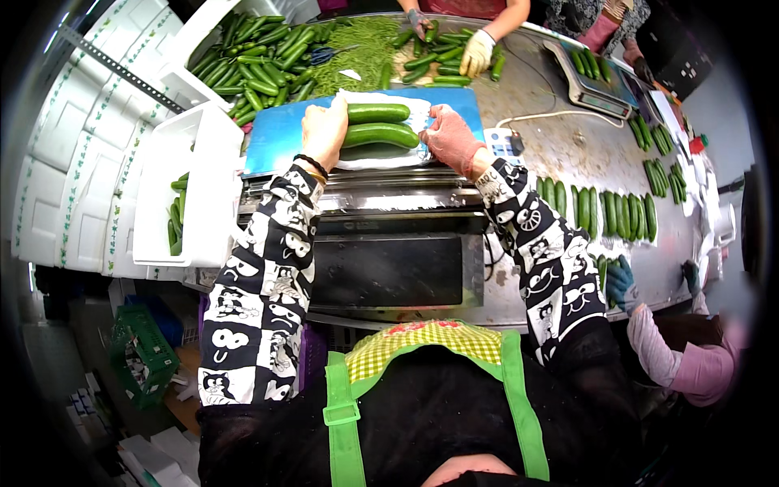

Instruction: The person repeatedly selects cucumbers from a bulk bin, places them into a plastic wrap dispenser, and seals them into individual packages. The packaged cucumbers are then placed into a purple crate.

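Note:
Two green cucumbers (380,135) lie side by side on a white tray or wrap (380,159), over a blue panel (268,146). My bare left hand (325,131) grips the left edge of the white packing, with its thumb by the cucumbers' left ends. At the opposite edge, my right hand (453,140) in a pink glove pinches the packing near the cucumber tips. Its fingertips are partly hidden. Shiny film and metal bars of a wrapping machine (365,198) run below both hands, above a dark flat plate (389,271).
A white foam box (210,182) with cucumbers stands left. Loose cucumbers (261,67) and scissors (325,55) lie beyond. A co-worker's gloved hand (478,53) handles cucumbers opposite. Packed cucumbers (621,213), a scale (590,79) and another worker's blue-gloved hand (621,283) are right.

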A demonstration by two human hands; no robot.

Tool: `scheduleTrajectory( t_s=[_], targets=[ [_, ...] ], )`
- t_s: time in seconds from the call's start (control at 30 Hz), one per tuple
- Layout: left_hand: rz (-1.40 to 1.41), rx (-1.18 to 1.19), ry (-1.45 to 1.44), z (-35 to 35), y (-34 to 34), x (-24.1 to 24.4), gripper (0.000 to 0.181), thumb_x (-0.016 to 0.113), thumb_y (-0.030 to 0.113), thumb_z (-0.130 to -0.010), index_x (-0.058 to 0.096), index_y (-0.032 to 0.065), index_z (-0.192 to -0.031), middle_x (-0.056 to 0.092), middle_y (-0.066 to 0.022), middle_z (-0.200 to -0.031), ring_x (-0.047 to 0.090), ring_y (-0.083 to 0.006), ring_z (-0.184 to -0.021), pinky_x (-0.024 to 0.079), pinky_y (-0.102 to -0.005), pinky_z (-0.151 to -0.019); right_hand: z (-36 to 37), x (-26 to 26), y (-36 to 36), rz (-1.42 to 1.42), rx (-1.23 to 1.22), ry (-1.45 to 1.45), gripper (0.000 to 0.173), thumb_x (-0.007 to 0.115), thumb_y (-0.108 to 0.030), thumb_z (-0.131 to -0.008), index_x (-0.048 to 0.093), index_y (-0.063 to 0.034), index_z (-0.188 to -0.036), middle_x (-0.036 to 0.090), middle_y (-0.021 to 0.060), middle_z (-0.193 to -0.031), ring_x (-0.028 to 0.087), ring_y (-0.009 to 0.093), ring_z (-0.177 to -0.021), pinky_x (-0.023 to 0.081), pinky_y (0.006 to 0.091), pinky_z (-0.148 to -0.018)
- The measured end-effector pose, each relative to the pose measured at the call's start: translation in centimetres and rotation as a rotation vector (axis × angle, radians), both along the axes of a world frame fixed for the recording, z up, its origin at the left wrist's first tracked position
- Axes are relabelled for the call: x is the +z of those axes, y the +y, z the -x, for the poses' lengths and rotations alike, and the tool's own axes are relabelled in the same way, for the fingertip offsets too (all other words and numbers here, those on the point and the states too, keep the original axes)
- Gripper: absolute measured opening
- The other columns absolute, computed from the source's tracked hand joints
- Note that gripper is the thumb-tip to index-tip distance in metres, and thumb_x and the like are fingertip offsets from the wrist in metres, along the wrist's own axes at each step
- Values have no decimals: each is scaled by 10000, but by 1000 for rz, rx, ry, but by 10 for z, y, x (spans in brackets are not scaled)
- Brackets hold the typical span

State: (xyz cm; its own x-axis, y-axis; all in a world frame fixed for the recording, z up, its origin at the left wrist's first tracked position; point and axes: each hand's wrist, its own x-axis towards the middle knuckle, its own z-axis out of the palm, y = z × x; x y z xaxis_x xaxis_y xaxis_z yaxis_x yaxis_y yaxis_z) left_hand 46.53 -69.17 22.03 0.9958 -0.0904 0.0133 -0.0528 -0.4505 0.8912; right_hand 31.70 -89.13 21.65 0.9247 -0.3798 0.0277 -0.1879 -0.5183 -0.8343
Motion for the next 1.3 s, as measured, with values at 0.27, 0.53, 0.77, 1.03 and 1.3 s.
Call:
scheduleTrajectory(
  t_s=[0.27,0.53,0.77,1.03,1.3],
  targets=[
    [-285,1,88,5,9,0,688,525,535,-853,669,-115,-1028,651,-331,-1071,616,-461,-1078,475,-477,-935,-14,-4,9,288,52,238,441,621,-217,-877,526,28,-1231,668,200,-990,644,362,-966,495,417,-843],
    [-241,-246,72,-11,8,-10,730,469,594,-898,645,-80,-1115,610,-317,-1183,570,-425,-1153,428,-439,-999,7,55,44,493,-2,132,330,519,-371,-978,650,-76,-1049,693,184,-938,657,376,-895,508,466,-766],
    [234,-463,103,-9,30,-19,482,450,382,-1021,570,-19,-1260,572,-243,-1219,508,-365,-1157,392,-385,-1021,17,37,44,291,26,-12,326,702,-314,-870,639,-34,-1022,688,140,-831,656,297,-763,508,392,-697],
    [27,-452,-86,6,26,-2,510,492,427,-998,591,-25,-1212,581,-239,-1130,517,-348,-1076,410,-393,-976,13,20,53,367,18,-330,333,779,-180,-796,609,-8,-1024,638,148,-951,641,243,-655,520,348,-652],
    [-130,-405,-395,-4,24,-28,491,540,425,-968,614,-33,-1130,602,-242,-972,557,-373,-955,459,-425,-876,16,37,49,181,107,-173,250,699,-159,-893,598,-1,-1059,644,105,-876,606,136,-667,499,277,-627]
  ],
)
